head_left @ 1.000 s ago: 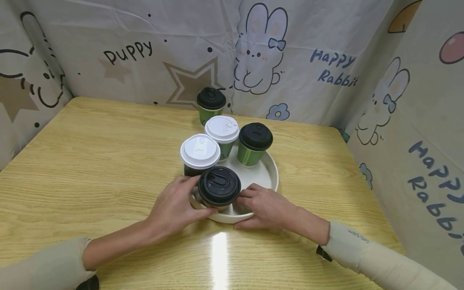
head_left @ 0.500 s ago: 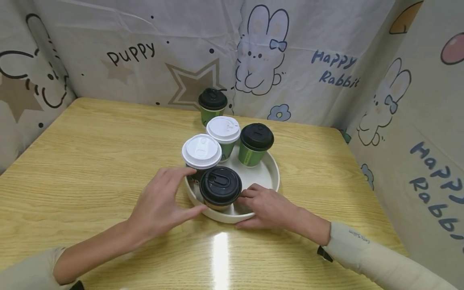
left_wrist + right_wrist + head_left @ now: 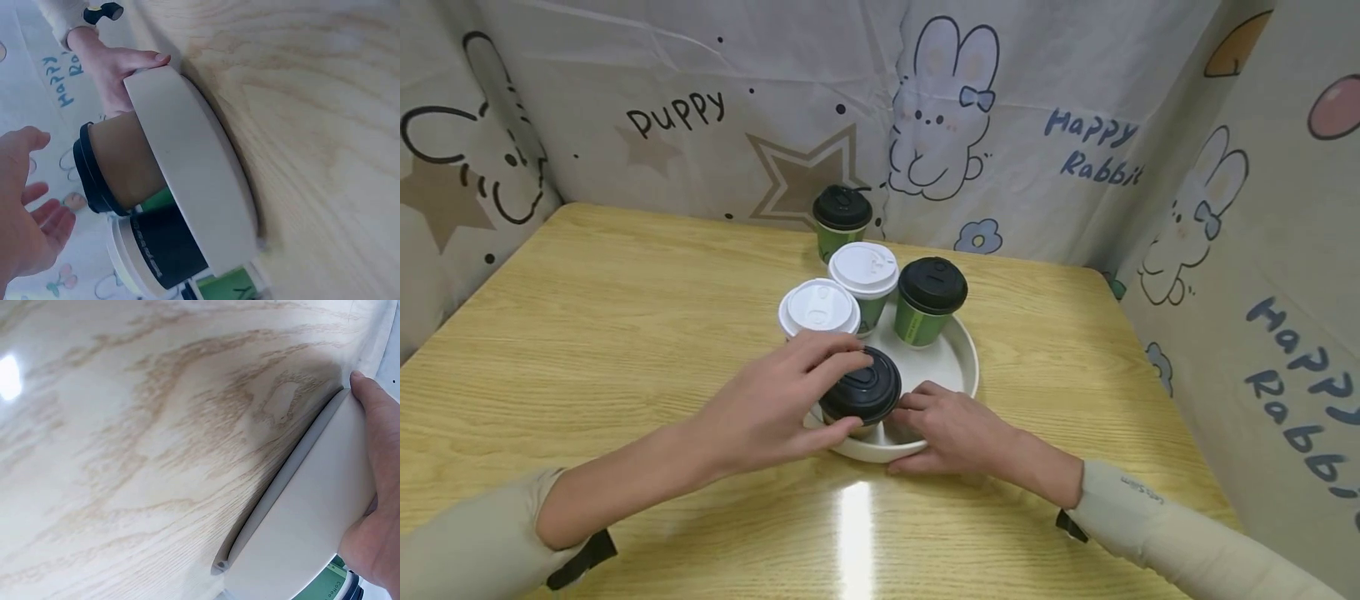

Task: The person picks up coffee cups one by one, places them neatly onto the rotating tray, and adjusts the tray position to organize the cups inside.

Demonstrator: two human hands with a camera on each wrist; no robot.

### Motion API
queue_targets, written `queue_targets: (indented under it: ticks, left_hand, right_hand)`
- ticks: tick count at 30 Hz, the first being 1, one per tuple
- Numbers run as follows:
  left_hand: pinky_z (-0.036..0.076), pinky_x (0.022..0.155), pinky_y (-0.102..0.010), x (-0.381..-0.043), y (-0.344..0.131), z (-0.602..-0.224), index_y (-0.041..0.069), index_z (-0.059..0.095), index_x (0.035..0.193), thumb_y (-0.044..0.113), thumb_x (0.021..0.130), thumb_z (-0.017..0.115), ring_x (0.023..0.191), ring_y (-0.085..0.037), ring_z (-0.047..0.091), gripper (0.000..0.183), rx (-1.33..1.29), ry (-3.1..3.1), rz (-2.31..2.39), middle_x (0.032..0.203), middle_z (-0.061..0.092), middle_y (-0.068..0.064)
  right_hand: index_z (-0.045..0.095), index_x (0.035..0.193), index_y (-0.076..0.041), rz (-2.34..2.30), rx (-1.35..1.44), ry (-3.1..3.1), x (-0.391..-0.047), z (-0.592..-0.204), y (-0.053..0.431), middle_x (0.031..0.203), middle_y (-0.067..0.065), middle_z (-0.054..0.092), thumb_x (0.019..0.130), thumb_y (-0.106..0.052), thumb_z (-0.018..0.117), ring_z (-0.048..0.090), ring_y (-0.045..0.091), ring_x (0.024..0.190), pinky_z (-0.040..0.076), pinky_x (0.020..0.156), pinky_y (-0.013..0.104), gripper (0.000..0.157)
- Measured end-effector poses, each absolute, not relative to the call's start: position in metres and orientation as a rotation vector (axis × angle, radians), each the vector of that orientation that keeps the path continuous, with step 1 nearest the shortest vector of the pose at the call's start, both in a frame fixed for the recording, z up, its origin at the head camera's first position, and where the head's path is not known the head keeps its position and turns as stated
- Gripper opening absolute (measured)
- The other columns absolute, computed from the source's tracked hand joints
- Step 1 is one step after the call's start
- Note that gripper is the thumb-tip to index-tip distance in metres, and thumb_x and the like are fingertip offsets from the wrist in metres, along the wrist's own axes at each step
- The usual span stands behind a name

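Note:
My left hand point(image 3: 775, 400) hovers with spread, slightly bent fingers at the black lid of a brown paper coffee cup point(image 3: 128, 156); the left wrist view shows a gap between hand and lid. This cup stands upright near the front of a round white tray point(image 3: 936, 375). My right hand point(image 3: 955, 429) grips the tray's front right rim, thumb outside and fingers inside. Also on the tray are a dark coffee cup with a white lid point(image 3: 820, 308), a green cup with a white lid point(image 3: 863, 267), and a green cup with a black lid point(image 3: 932, 287).
Another green coffee cup with a black lid point(image 3: 842, 212) stands on the wooden table point(image 3: 625, 308) behind the tray, near the back edge. A printed cloth point(image 3: 685, 50) hangs behind the table and along its right side.
My left hand let go of the brown cup's side and drew back to the left, then came in again higher, over its lid. The right hand stays on the tray rim.

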State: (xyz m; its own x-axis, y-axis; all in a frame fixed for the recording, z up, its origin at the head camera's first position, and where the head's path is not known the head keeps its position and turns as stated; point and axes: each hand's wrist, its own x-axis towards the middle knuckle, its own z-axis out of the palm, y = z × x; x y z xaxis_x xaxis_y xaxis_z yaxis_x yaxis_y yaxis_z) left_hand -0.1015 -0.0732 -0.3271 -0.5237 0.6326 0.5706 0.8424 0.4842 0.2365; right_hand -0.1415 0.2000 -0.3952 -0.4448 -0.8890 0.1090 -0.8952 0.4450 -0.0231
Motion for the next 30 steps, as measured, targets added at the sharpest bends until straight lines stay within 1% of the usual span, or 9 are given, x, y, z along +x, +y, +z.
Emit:
queue_targets:
  ticks: [4, 9, 14, 24, 30]
  left_hand:
    - [0.050, 0.098, -0.040, -0.106, -0.064, -0.326, 0.005, 0.061, 0.127, 0.032, 0.087, 0.076, 0.120, -0.025, 0.053, 0.050, -1.336, -2.330, -0.652, 0.130, 0.057, -0.010]
    - [0.049, 0.100, -0.038, -0.110, -0.058, -0.330, 0.006, 0.064, 0.123, 0.031, 0.090, 0.071, 0.118, -0.024, 0.055, 0.042, -1.363, -2.362, -0.560, 0.125, 0.060, -0.008]
    - [0.047, 0.101, -0.036, -0.112, -0.056, -0.334, 0.005, 0.067, 0.119, 0.029, 0.090, 0.072, 0.114, -0.025, 0.057, 0.038, -1.380, -2.350, -0.473, 0.120, 0.063, -0.009]
    - [0.049, 0.099, -0.037, -0.111, -0.053, -0.332, 0.004, 0.068, 0.114, 0.027, 0.090, 0.073, 0.112, -0.025, 0.057, 0.034, -1.388, -2.353, -0.385, 0.117, 0.062, -0.009]
    - [0.049, 0.098, -0.037, -0.112, -0.052, -0.335, 0.004, 0.069, 0.111, 0.025, 0.090, 0.073, 0.109, -0.025, 0.058, 0.030, -1.379, -2.340, -0.410, 0.114, 0.064, -0.009]
  right_hand:
    - [0.070, 0.120, -0.012, 0.116, 1.610, -2.608, -0.141, -0.396, 0.201, 0.113, -0.002, 0.067, 0.085, -0.060, 0.070, 0.060, 0.019, 0.099, 0.053, 0.084, 0.031, 0.059]
    - [0.070, 0.120, -0.012, 0.126, 1.601, -2.636, -0.141, -0.397, 0.201, 0.112, -0.002, 0.066, 0.086, -0.060, 0.070, 0.059, 0.019, 0.101, 0.053, 0.085, 0.031, 0.059]
    - [0.070, 0.121, -0.012, 0.121, 1.603, -2.637, -0.142, -0.396, 0.201, 0.112, -0.002, 0.067, 0.086, -0.061, 0.069, 0.059, 0.019, 0.101, 0.053, 0.084, 0.031, 0.060]
    - [0.070, 0.119, -0.011, 0.115, 1.611, -2.618, -0.143, -0.395, 0.200, 0.109, -0.002, 0.067, 0.086, -0.060, 0.070, 0.059, 0.019, 0.099, 0.053, 0.084, 0.031, 0.060]
    - [0.069, 0.121, -0.012, 0.101, 1.602, -2.628, -0.141, -0.395, 0.199, 0.110, -0.002, 0.066, 0.086, -0.061, 0.068, 0.059, 0.019, 0.098, 0.053, 0.081, 0.031, 0.060]
